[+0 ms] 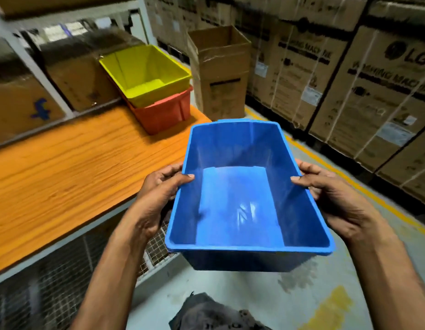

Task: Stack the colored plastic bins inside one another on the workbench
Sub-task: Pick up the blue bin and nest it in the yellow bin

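Observation:
An empty blue plastic bin (240,198) hangs in the air off the right end of the workbench (63,167), open side up. My left hand (156,191) grips its left rim, thumb inside the wall. My right hand (332,194) grips the right rim the same way. At the far end of the orange wooden workbench a yellow bin (144,72) sits nested inside a red bin (166,113), both upright and empty.
An open cardboard box (221,70) stands on the floor beyond the bench end. Stacked appliance cartons (349,75) line the right side behind a yellow floor line (363,189). Shelving with boxes (21,106) backs the bench. Wire mesh (156,246) runs under the bench.

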Action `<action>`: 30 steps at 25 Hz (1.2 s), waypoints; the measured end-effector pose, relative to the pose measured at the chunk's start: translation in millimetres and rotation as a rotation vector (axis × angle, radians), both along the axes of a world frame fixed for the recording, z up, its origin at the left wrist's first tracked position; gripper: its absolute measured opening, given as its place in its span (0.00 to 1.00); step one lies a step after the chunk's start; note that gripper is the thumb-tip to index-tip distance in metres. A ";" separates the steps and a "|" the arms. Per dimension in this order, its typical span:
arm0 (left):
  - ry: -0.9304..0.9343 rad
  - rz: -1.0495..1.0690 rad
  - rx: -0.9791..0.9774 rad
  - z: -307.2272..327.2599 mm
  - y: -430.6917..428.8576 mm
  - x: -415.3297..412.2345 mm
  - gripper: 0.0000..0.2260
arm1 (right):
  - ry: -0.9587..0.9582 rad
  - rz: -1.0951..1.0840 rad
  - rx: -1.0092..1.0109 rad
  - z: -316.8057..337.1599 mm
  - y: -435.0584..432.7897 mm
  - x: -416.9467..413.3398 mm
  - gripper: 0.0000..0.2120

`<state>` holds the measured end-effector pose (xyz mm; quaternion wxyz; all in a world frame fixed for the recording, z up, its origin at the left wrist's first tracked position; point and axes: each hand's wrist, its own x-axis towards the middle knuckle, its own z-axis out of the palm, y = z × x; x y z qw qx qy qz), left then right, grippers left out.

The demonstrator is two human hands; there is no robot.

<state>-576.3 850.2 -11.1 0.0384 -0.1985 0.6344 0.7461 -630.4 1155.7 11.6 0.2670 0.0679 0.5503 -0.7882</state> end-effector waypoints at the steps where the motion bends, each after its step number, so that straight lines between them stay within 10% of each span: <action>1: -0.007 0.032 0.001 4.0 -4.1 -2.5 0.12 | -0.008 0.025 -0.025 3.9 -5.4 -12.9 0.21; 15: -0.027 0.488 0.063 21.8 -62.0 -6.5 0.09 | -0.215 0.567 -0.096 -2.9 -117.5 -160.4 0.16; 30: 0.255 0.950 -0.141 54.1 -22.9 26.3 0.16 | 0.175 0.978 -0.213 51.1 -197.6 -218.0 0.29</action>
